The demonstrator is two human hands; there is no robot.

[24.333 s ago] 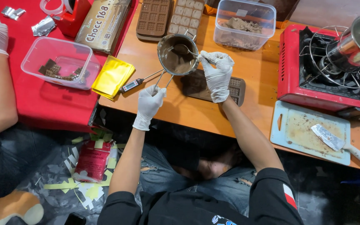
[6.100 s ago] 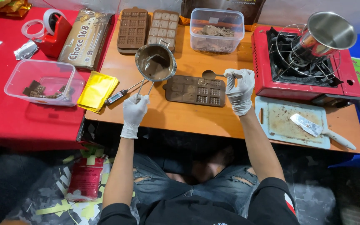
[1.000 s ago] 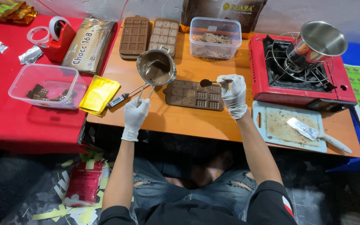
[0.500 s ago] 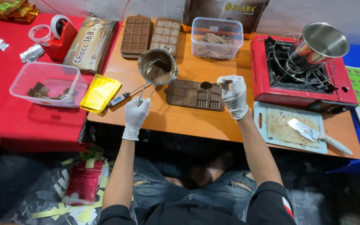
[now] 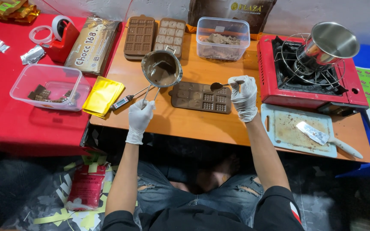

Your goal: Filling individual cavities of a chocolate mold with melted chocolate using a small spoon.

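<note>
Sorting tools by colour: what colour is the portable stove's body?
Red, seen in the head view: the portable stove.

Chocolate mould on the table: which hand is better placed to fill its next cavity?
Right. The right hand holds the loaded spoon directly over the mould; the left hand is occupied holding the small pot by its handle.

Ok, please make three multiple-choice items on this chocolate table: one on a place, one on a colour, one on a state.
1. Where is the chocolate mould being filled?
A. On the stove
B. On the wooden table, between the hands
C. On the red cloth

2. What colour is the portable stove?
A. Red
B. Blue
C. White

3. How is the small pot of melted chocolate?
A. Resting unheld
B. Upside down
C. Held by its handle in the left hand

Answers: 1 B, it lies on bare wood. 2 A, its body is red. 3 C, the gloved fingers close on the handle.
</note>
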